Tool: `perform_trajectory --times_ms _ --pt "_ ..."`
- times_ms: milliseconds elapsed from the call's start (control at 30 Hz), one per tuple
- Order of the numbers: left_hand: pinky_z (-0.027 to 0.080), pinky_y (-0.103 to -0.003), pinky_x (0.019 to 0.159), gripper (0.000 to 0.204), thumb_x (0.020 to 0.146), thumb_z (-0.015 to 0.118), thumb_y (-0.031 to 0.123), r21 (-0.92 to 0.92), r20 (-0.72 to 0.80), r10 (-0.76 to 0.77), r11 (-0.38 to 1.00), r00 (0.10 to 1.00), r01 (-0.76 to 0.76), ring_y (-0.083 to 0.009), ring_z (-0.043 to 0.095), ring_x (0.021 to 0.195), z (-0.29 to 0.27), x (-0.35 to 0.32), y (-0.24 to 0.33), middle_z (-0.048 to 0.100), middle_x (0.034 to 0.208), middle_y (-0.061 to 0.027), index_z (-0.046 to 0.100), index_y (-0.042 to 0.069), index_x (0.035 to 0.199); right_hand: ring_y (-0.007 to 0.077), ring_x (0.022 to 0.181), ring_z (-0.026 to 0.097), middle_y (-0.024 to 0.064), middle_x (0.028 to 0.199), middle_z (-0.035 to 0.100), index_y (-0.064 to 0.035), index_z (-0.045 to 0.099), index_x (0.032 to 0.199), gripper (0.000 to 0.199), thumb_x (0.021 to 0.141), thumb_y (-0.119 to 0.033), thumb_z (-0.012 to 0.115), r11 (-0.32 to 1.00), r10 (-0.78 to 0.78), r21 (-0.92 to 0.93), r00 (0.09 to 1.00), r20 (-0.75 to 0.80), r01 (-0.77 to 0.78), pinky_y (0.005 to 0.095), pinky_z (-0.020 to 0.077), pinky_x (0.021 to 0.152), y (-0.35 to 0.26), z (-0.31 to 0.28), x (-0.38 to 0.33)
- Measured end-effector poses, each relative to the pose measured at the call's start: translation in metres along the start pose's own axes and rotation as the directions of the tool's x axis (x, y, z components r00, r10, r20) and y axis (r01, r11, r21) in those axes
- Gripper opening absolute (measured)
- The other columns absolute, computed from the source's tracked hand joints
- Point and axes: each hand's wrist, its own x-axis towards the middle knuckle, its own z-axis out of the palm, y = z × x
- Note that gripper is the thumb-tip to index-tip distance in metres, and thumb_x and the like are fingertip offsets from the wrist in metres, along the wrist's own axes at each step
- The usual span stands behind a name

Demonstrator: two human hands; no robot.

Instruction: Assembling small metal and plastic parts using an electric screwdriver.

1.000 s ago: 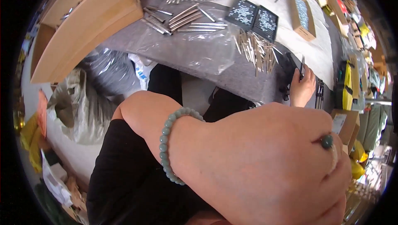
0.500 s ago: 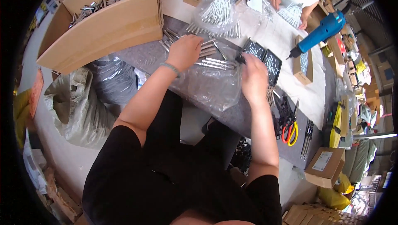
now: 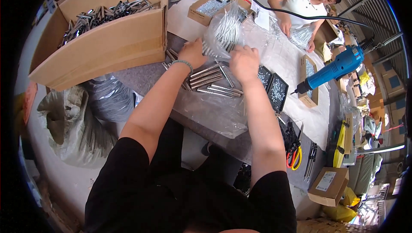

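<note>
Watching through the head view from my end, I see the clear bag of thin pale rods point(image 3: 227, 29) ahead on the bench, just past the left hand point(image 3: 192, 53) and the right hand point(image 3: 244, 64). Both hands sit at its near edge, backs toward me, fingers bent. The fingertips are too hidden for me to tell how far either is closed, or whether it grips the plastic.

Uneven force looks like my main worry: if one side leads, the bag could tip and let rods slide out. I can't make out whether its mouth is open. The film looks thin, so rod ends might poke through under a hard squeeze.

Loose metal tubes point(image 3: 206, 76) lie between the forearms, on this side of the bag. Dragging the load straight back would probably set them rolling and mix the two kinds. The flat plastic sheet point(image 3: 210, 115) below them looks slick; a snag there could carry tubes toward the bench edge.

The right forearm passes just beside the open black case point(image 3: 277, 93). I judge that a careless outward swing could jolt it and scatter its small pale pieces.
</note>
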Motion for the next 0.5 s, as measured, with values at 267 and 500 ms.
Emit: perform_trajectory --times_ms 267,500 --pt "0.047 -0.046 0.085 0.048 0.073 0.071 0.029 -0.038 -0.017 0.071 0.997 0.997 -0.071 -0.0393 0.058 0.097 -0.002 -0.018 0.011 0.061 0.1 -0.0239 0.053 0.001 0.107 0.0312 0.092 0.063 0.0151 0.104 0.066 -0.005 0.069 0.094 0.028 0.078 -0.023 0.055 0.629 0.088 0.696 0.921 0.379 -0.346 0.0394 0.0459 0.084 0.031 -0.022 -0.004" --pt "0.046 -0.046 0.086 0.035 0.076 0.068 0.028 -0.034 0.009 0.001 0.999 1.0 -0.001 -0.0382 0.058 0.098 -0.001 -0.018 0.002 0.062 0.098 -0.0229 0.059 0.003 0.099 0.0333 0.092 0.064 0.0164 0.099 0.067 -0.0083 0.069 0.096 0.032 0.077 -0.032 0.059 0.72 0.445 0.324 0.767 0.461 -0.613 0.0396 0.0489 0.081 -0.008 0.009 0.04"
